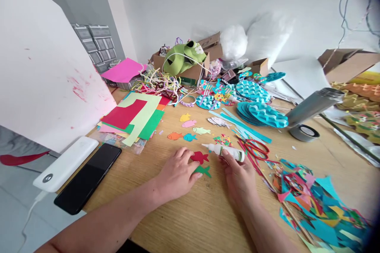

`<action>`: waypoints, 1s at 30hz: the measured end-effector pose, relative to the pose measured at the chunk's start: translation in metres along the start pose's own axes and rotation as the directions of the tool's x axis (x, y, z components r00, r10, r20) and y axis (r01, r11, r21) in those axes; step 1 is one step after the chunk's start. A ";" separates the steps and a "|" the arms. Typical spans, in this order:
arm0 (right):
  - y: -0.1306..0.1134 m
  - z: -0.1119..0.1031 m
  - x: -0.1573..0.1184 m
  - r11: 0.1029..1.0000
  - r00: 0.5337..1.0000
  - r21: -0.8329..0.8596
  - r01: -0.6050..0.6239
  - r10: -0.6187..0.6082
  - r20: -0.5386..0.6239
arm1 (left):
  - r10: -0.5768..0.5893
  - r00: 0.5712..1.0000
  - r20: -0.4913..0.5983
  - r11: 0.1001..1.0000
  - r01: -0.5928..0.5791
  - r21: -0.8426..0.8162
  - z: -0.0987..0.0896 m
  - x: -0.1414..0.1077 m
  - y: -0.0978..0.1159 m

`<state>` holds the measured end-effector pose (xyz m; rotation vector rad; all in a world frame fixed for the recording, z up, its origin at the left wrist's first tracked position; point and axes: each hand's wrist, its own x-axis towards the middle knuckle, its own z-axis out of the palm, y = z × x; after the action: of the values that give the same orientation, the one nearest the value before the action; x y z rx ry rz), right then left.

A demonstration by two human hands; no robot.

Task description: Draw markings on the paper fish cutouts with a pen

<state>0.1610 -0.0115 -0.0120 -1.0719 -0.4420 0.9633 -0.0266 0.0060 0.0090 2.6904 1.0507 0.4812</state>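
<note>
My right hand (240, 176) is wrapped round a white glue bottle (228, 151), which lies almost level with its narrow nozzle pointing left. Fingers apart and slightly bent, my left hand (178, 174) rests on the table, partly over a red paper fish (200, 157) and a green paper fish (203, 171). Beyond it lie more cut-out fish: orange (175, 136), blue (190, 137), yellow (184, 117), pink (189, 123) and pale green (201, 131). A small heap of coloured paper bits (222, 140) sits just past the bottle.
Red-handled scissors (257, 149) lie right of the bottle, near paper scraps (323, 209). Blue paper discs (261, 114) and a steel flask (316, 106) stand behind. Coloured sheets (130, 114), a black phone (89, 178) and a white power bank (67, 162) are at left.
</note>
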 end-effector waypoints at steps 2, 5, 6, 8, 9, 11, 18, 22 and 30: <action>-0.001 0.000 0.001 1.000 1.000 0.006 0.016 -0.016 -0.009 | 0.004 1.000 0.012 1.000 -0.004 -0.007 0.000 0.000 0.001; -0.005 0.000 0.003 0.995 0.995 0.057 0.083 -0.080 -0.051 | 0.006 1.000 -0.013 0.999 -0.007 -0.033 0.000 0.001 0.002; -0.008 -0.001 0.004 0.991 0.992 0.076 0.109 -0.103 -0.070 | 0.008 1.000 -0.024 0.999 -0.009 -0.047 -0.001 0.001 0.002; -0.013 -0.003 0.006 0.983 0.985 0.104 0.150 -0.139 -0.104 | 0.021 0.999 -0.038 0.997 -0.024 -0.077 -0.002 0.001 0.003; -0.016 -0.004 0.008 0.980 0.982 0.113 0.165 -0.152 -0.114 | 0.034 0.999 -0.037 0.995 -0.037 -0.089 -0.003 0.002 0.003; -0.020 -0.006 0.010 0.975 0.978 0.131 0.181 -0.164 -0.131 | 0.062 0.998 -0.027 0.993 -0.064 -0.100 -0.004 0.001 0.005; -0.021 -0.006 0.015 0.977 0.984 0.162 0.138 -0.116 -0.138 | 0.079 0.996 0.036 0.995 -0.077 -0.058 0.000 -0.001 0.006; -0.020 -0.009 0.016 0.977 0.982 0.160 0.143 -0.119 -0.150 | 0.083 0.996 0.035 0.995 -0.081 -0.052 0.000 -0.001 0.004; -0.022 -0.012 0.015 0.981 0.984 0.140 0.133 -0.113 -0.139 | 0.062 0.997 0.036 0.997 -0.060 -0.057 -0.002 0.001 -0.002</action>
<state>0.1876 -0.0085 0.0005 -0.9545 -0.3196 0.7984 -0.0278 0.0078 0.0103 2.6782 0.9330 0.4613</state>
